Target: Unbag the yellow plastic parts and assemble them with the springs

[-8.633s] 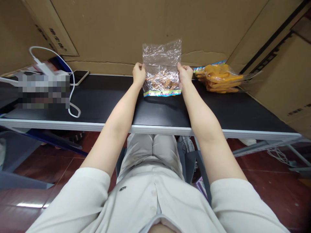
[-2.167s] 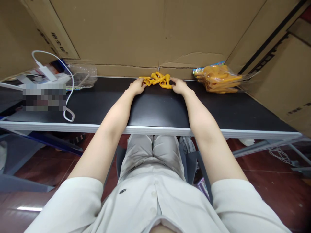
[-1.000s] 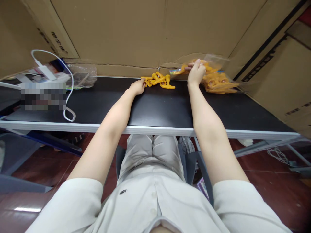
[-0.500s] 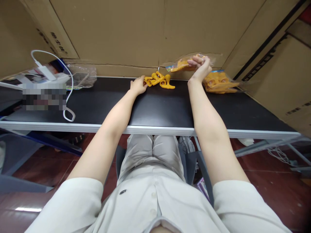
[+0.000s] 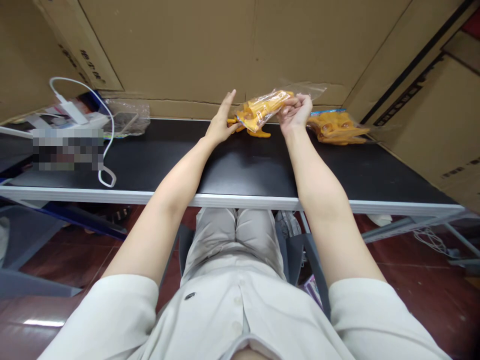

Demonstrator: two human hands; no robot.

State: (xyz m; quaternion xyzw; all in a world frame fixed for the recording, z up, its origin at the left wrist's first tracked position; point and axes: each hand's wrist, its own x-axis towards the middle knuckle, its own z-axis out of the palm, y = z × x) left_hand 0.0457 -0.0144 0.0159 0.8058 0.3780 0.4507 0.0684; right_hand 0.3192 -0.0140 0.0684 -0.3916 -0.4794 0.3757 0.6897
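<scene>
A clear plastic bag (image 5: 264, 107) with several orange-yellow plastic pieces inside is held above the black tabletop. My right hand (image 5: 297, 112) is closed on the bag's right end, fingers curled into the film. At the bag's left end is my left hand (image 5: 222, 120), fingers spread and thumb apart, close beside it; whether it touches the bag is hard to see. Under the bag lie loose orange-yellow curved pieces (image 5: 260, 134), mostly hidden by it. Right of my right hand, a second clear bag (image 5: 337, 127) of similar pieces rests on the table.
Cardboard panels (image 5: 180, 50) stand along the back and sides of the black table (image 5: 240, 170). At the left are a white power strip with a plug (image 5: 77, 114), a looped white cable (image 5: 108, 178) and a crumpled clear plastic package (image 5: 131, 120). A metal edge (image 5: 247, 201) runs along the front.
My right hand has brought the bag leftward and lower, over the loose pieces. My left hand has come off those pieces and risen with its fingers opened toward the bag.
</scene>
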